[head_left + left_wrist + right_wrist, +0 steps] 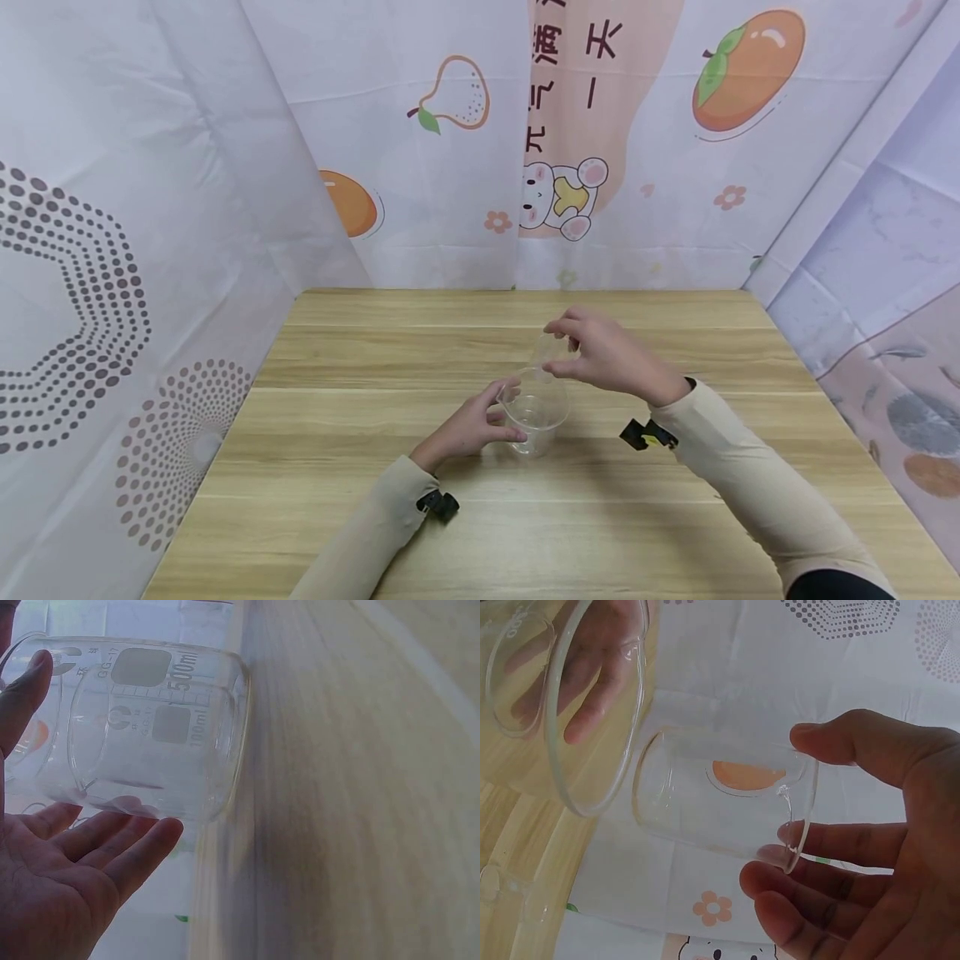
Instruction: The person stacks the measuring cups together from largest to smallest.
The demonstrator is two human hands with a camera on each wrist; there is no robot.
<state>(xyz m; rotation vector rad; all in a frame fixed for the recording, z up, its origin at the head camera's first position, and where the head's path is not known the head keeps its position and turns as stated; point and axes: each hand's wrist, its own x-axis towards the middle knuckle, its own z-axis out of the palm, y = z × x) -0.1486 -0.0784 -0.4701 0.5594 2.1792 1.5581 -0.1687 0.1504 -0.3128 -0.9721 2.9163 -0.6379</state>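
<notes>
A large clear glass beaker (553,412), marked 500ml in the left wrist view, stands upright on the wooden table. Inside it sits a smaller beaker (150,761) with a 100ml marking. My left hand (474,423) holds the large beaker from the side, thumb near me and fingers round the far side. Above its mouth, my right hand (600,354) grips another small glass beaker (697,799) by the rim, between thumb and fingers. That beaker's base points down toward the large beaker's rim (592,806), apart from it in the right wrist view. Any marking on it is unreadable.
The wood-grain table (360,400) extends around both hands. A white printed curtain (450,192) hangs along its back edge, with more patterned cloth (202,250) at the left and right sides. Black wrist cameras (438,506) are strapped over both sleeves.
</notes>
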